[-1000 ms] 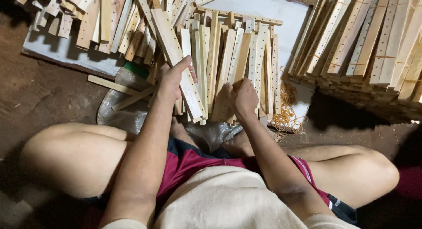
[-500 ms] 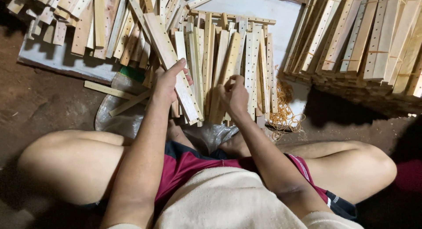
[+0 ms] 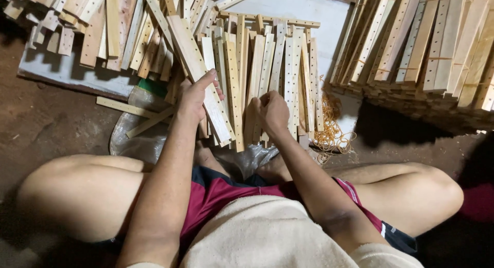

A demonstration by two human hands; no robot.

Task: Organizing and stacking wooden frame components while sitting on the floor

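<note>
I sit cross-legged on the floor before a spread of pale wooden slats (image 3: 280, 62) with rows of small drilled holes. My left hand (image 3: 194, 95) grips one long slat (image 3: 198, 72) that runs diagonally up to the left, thumb on top. My right hand (image 3: 272, 111) is closed around the near end of an upright slat (image 3: 257, 77) in the row. The two hands are a short gap apart.
A neat stack of drilled slats (image 3: 427, 47) fills the upper right. A loose heap of slats (image 3: 92, 21) lies upper left on a white sheet (image 3: 319, 16). Yellow rubber bands (image 3: 332, 137) lie right of the row. Clear plastic (image 3: 134, 139) sits by my left knee.
Both hands have shifted slightly up the slats; the right hand has closed tighter on its slat. The view has tipped a little, so the slats sit lower in the frame.
</note>
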